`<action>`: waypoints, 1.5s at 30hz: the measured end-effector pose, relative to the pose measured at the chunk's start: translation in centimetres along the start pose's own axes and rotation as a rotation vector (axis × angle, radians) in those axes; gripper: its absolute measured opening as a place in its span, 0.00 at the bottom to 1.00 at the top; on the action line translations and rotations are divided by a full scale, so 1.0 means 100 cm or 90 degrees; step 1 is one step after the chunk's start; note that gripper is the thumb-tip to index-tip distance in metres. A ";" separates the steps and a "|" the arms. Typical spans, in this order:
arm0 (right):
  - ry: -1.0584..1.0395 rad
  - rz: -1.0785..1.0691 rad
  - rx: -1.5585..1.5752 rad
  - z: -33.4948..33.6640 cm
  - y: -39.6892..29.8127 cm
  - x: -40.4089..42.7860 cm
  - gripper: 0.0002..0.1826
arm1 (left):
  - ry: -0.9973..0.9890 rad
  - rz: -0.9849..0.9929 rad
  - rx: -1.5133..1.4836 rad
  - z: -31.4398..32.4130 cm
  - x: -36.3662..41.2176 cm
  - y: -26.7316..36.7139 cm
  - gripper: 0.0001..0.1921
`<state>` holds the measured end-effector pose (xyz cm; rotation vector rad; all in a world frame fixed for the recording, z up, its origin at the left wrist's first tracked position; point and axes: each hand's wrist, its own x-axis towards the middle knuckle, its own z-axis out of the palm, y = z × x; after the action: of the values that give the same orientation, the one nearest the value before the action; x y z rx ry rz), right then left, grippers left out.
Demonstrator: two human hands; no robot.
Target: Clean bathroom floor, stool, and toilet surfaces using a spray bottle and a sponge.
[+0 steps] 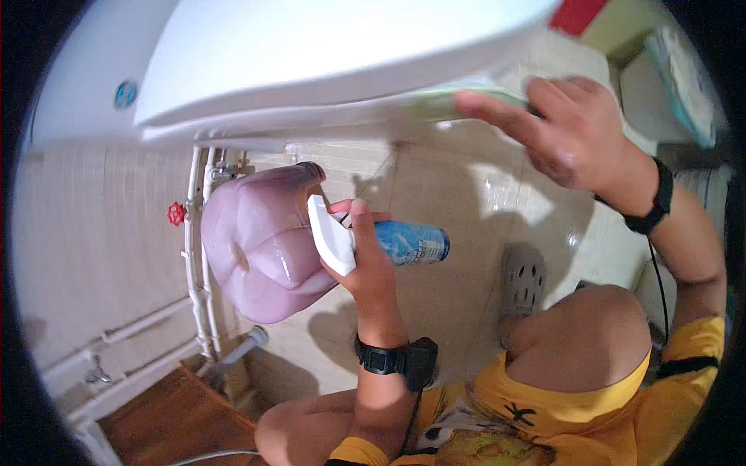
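Observation:
My left hand (367, 250) is wrapped around the neck of a blue spray bottle (411, 243) with a white trigger head (331, 236). The bottle lies almost sideways in the view, in front of a glossy pink, rounded fixture (262, 244). At the upper right, my right hand (559, 128), slightly blurred, holds a thin green pad or cloth (434, 105) against the lower edge of a large white glossy fixture (326, 52). Its index finger is stretched along the green piece and the other fingers are curled. Part of the green piece is hidden by the fingers.
White pipes (195, 250) with a red valve handle (176, 214) run beside the pink fixture. A grey drain hose (245, 343) and a brown board (175, 413) are at lower left. A grey perforated slipper (523, 276) is on the tiled floor. A bin-like container (647, 84) stands upper right.

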<state>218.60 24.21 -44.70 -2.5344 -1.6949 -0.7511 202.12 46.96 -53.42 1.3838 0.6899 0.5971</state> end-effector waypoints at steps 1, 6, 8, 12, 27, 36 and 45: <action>-0.018 0.000 -0.034 -0.007 0.001 -0.001 0.35 | -0.003 -0.003 0.006 -0.003 0.002 -0.002 0.15; -0.098 0.023 -0.032 -0.029 -0.078 0.117 0.30 | -0.042 0.023 -0.072 -0.021 0.024 -0.004 0.10; -0.200 0.027 -0.118 -0.032 -0.097 0.148 0.32 | -0.032 -0.007 -0.089 -0.028 0.033 -0.002 0.10; -0.385 -0.028 -0.239 -0.038 -0.100 0.140 0.36 | -0.018 -0.003 -0.077 -0.048 0.051 0.006 0.11; -0.520 -0.095 -0.306 -0.025 -0.148 0.271 0.28 | -0.072 0.067 -0.151 -0.109 0.094 0.030 0.12; -0.515 -0.131 -0.307 -0.035 -0.130 0.237 0.29 | -0.167 0.082 -0.204 -0.106 0.109 0.045 0.10; -0.523 -0.203 -0.334 -0.016 -0.142 0.272 0.29 | -0.092 0.009 -0.291 -0.101 0.115 0.032 0.10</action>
<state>213.87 53.40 -36.40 -3.2650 -2.4375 -0.1210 202.40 62.56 -51.83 0.9940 0.3945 0.6141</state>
